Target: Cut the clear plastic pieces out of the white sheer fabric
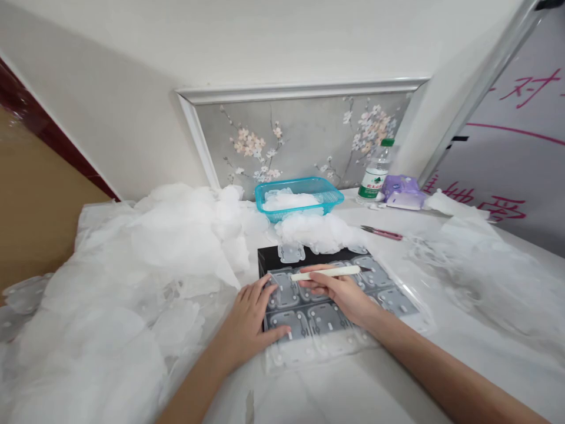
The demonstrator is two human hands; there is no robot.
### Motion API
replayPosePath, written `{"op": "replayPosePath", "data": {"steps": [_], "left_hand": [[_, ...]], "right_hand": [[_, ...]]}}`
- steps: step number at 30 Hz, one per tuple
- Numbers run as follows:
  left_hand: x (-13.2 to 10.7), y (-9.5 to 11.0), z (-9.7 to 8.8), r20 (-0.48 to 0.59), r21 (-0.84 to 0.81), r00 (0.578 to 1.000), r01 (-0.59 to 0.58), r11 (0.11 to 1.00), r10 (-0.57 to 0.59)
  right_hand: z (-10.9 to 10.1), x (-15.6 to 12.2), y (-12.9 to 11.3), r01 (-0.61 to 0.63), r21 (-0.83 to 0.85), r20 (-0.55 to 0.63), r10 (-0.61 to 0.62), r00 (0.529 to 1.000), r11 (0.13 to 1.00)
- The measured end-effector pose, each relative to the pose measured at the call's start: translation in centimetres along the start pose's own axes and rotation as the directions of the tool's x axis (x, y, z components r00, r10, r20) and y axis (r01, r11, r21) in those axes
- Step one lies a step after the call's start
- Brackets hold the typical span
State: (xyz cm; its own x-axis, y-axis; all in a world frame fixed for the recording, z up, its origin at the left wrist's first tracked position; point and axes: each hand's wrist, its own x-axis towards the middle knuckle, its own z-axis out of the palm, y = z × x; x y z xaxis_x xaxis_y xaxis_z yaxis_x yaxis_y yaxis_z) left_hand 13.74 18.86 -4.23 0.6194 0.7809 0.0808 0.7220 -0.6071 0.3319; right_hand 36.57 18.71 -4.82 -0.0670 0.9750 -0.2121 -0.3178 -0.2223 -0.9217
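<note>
My right hand [338, 291] grips a white-handled craft knife [324, 273], its dark blade tip pointing right over the sheet. Below it lies a clear moulded plastic sheet [320, 321] with rows of rounded, tabbed shapes, resting on a black board [273, 257]. My left hand [251, 318] presses flat on the sheet's left part, fingers spread, holding nothing. One loose cut-out piece [291, 253] lies at the board's far edge. The blade's contact point is hidden by my right hand and the knife's angle.
A large heap of white plastic film scraps [154, 253] fills the left of the white table [353, 388]. Further back stand a blue basket [300, 198] of scraps, a water bottle [375, 171], a purple packet [399, 188] and pink-handled scissors [382, 233].
</note>
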Motion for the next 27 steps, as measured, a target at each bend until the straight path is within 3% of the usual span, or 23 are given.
{"op": "replayPosePath", "data": {"steps": [5,8,14,18,21,24,27], "left_hand": [[0.0,-0.3,-0.1,0.049,0.015,0.999,-0.009,1.0,0.008],[0.0,-0.5,0.1,0.062,0.012,0.998,-0.014,1.0,0.014],[0.1,-0.4,0.0,0.095,0.04,0.995,0.039,0.998,-0.043],[0.1,-0.3,0.0,0.071,0.036,0.997,0.026,0.999,-0.029],[0.0,-0.4,0.0,0.072,0.024,0.997,0.026,0.999,-0.028],[-0.1,-0.4,0.0,0.062,0.01,0.998,0.013,1.0,-0.014],[0.0,-0.5,0.0,0.053,0.009,0.999,-0.001,1.0,0.001]], "right_hand": [[0.2,0.0,0.4,0.066,-0.198,0.008,-0.066,0.998,0.978],[0.5,0.0,0.5,0.104,-0.268,0.101,-0.08,0.992,0.958],[1.0,-0.3,0.4,0.254,-0.497,0.247,-0.145,0.958,0.83],[1.0,-0.3,0.2,0.19,-0.357,0.271,-0.093,0.958,0.915],[0.6,-0.1,0.1,0.087,-0.222,0.216,-0.038,0.976,0.971],[0.3,0.0,0.0,0.047,-0.104,0.183,-0.028,0.983,0.993],[0.2,-0.1,-0.4,0.018,-0.104,0.24,0.007,0.971,0.994]]}}
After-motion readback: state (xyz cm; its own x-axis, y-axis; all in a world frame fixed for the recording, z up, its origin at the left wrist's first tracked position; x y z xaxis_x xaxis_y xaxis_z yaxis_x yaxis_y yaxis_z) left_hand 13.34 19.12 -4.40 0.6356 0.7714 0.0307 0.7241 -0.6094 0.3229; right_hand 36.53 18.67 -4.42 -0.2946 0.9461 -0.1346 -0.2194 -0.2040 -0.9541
